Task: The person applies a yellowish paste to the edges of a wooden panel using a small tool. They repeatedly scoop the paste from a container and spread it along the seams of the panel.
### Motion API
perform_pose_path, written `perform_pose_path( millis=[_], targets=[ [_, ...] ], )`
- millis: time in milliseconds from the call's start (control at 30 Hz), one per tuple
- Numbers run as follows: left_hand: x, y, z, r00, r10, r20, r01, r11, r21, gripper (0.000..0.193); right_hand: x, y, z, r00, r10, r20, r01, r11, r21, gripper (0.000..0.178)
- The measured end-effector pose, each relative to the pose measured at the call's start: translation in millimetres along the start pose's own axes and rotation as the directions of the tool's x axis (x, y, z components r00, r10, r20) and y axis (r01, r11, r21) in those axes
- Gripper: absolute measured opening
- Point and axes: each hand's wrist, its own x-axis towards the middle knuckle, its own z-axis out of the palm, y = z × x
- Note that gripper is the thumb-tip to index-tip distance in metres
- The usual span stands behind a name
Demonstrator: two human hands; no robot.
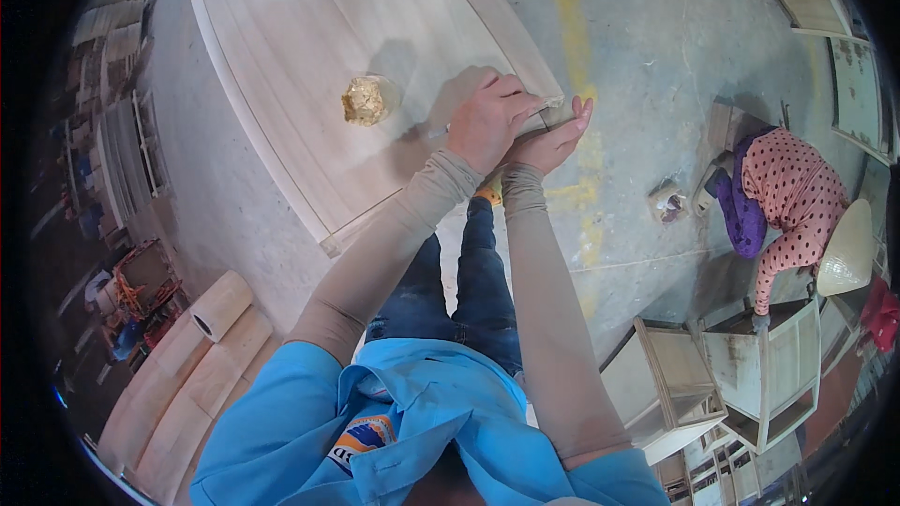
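Note:
A large pale wooden panel [281, 66] with a raised frame edge lies before me. My left hand [487, 122] is at its near right corner, fingers closed in a pinch. A thin, pale end sticks out behind that hand and a greyish flat edge shows by its fingertips; I cannot tell whether they are one tool. Beside it, my right hand [555, 139] is turned palm up at the corner, its fingers stretched out along the panel's edge. A yellowish, crumbly lump [366, 100] sits on the panel, left of my hands.
Right of me, a person [792, 178] in a dotted top bends over wooden frames, a hand on a cabinet-like frame [764, 365]. A small open container [667, 201] stands on the concrete floor. Pale boards [187, 394] and a roll [222, 307] are at lower left.

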Motion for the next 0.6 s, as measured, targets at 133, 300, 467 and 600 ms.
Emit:
perform_pose_path(
  millis=[133, 300, 467, 600],
  targets=[
    [3.4, -2.7, -4.5, 0.998, -0.002, 0.062, 0.002, 1.0, -0.003, 0.016, 1.0, 0.2, -0.7, 1.0, 0.022, 0.004, -0.022, 0.999, 0.046, 0.064],
    [2.4, -1.2, -2.0, 1.0, 0.002, 0.01, -0.002, 1.0, -0.026, 0.015, 0.2, -3.0, -0.3, 0.999, 0.051, 0.011, -0.051, 0.996, 0.072, 0.064],
    [-7.4, -11.8, -12.4, 0.993, 0.006, 0.116, 0.005, 0.996, -0.088, 0.016, 0.1, -3.6, -0.8, 0.999, 0.029, 0.016, -0.03, 0.999, 0.032, 0.063],
    [-5.2, -13.8, -9.6, 0.999, -0.013, 0.037, 0.015, 0.998, -0.058, 0.017, 0.4, -3.2, -3.2, 1.0, 0.013, 0.011, -0.012, 0.999, -0.031, 0.062]
  ],
)
